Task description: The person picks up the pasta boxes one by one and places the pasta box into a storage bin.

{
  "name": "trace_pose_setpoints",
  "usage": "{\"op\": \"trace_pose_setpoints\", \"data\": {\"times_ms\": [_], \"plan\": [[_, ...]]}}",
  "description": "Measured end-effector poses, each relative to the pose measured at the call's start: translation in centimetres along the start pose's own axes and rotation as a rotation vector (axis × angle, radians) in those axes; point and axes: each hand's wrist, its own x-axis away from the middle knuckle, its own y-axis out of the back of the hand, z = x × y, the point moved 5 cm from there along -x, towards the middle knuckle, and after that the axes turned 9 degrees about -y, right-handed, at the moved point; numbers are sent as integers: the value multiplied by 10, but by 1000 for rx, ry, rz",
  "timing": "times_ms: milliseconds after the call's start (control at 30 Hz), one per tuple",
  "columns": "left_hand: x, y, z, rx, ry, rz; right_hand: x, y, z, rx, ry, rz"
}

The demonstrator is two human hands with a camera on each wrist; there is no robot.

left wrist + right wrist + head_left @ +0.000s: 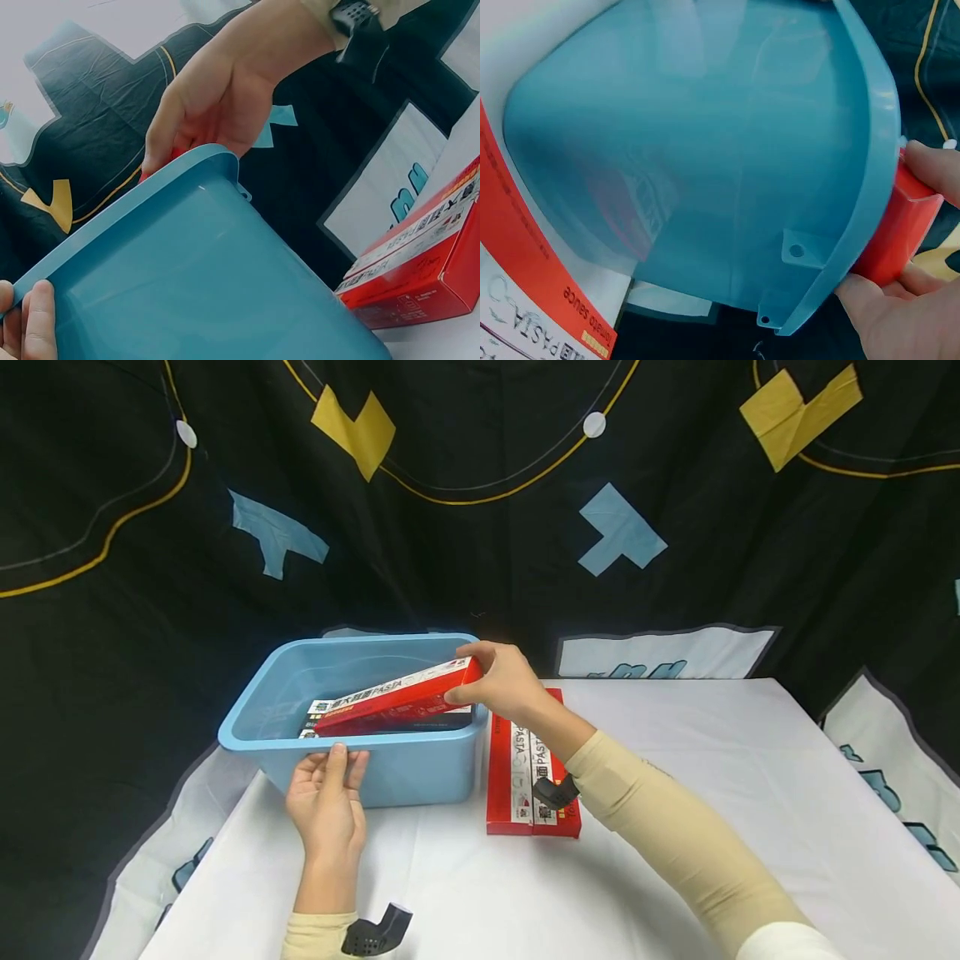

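A light blue plastic bin (pixel 420 768) stands on the left of the table. My right hand (pixel 501 681) grips the right end of a red pasta box (pixel 397 697). That box tilts down to the left into the bin, over a black box (pixel 446 721) lying inside. In the right wrist view, thumb and fingers pinch the red box end (pixel 900 225) just past the bin's rim (pixel 885 127). My left hand (pixel 330 797) holds the bin's front rim, thumb on top and fingers beneath the edge; its fingertips (pixel 39 319) show on the rim in the left wrist view.
Two more red pasta boxes (pixel 521 785) lie side by side on the white tablecloth (pixel 675 760), right of the bin and partly under my right forearm. Behind the table hangs a black cloth (pixel 450 568) with yellow and blue shapes.
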Motion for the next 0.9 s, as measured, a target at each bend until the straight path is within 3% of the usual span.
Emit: {"op": "trace_pose_setpoints", "data": {"times_ms": [333, 533, 633, 767, 900], "plan": [[1, 1, 2, -10, -5, 2, -19, -18, 13, 336, 87, -5], [-1, 0, 0, 1, -13, 6, -27, -26, 19, 466, 142, 23], [-1, 0, 1, -20, -11, 3, -30, -30, 19, 531, 166, -4], [-1, 1, 1, -39, 0, 2, -28, -33, 13, 570, 193, -58], [-1, 1, 0, -36, 11, 6, -24, -30, 6, 491, 219, -75]]}}
